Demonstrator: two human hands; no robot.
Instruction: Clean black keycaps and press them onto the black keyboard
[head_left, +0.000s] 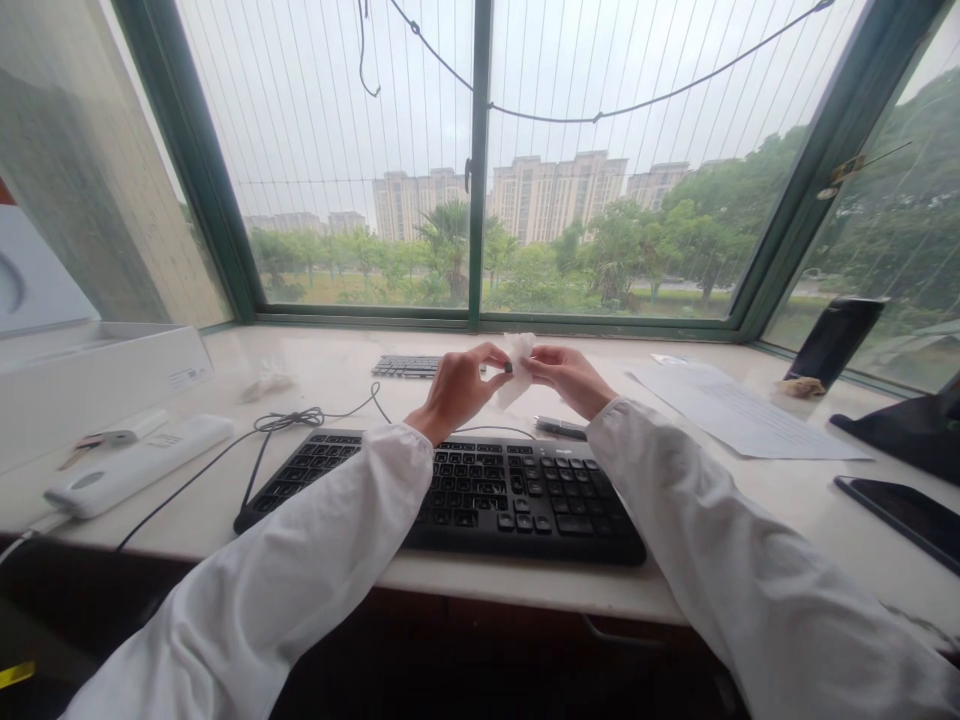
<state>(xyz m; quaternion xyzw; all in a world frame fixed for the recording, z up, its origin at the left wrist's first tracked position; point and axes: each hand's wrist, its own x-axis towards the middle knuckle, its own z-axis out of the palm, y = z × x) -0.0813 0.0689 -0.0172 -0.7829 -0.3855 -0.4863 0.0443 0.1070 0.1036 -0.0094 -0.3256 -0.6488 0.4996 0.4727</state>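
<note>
My left hand (459, 388) pinches a small black keycap (508, 368) between thumb and fingertips. Against it, my right hand (571, 378) grips a crumpled white tissue (517, 348), its fingers closed. Both hands meet above the back of a black keyboard (555, 548), raised off it. Part of the keyboard shows square sockets without caps, while the number pad at right carries its caps. Behind my left hand lie rows of dark keys (405, 366), partly hidden by the hand. A small dark tool (561, 428), its kind unclear, rests behind the keyboard near my right sleeve.
At left are a white power strip (146, 465), a white box (112, 370) and a coiled black cable (292, 418). Paper sheets (739, 410), a phone (904, 515) and a dark upright container (836, 340) occupy the right. The window frame (600, 326) borders the desk's back.
</note>
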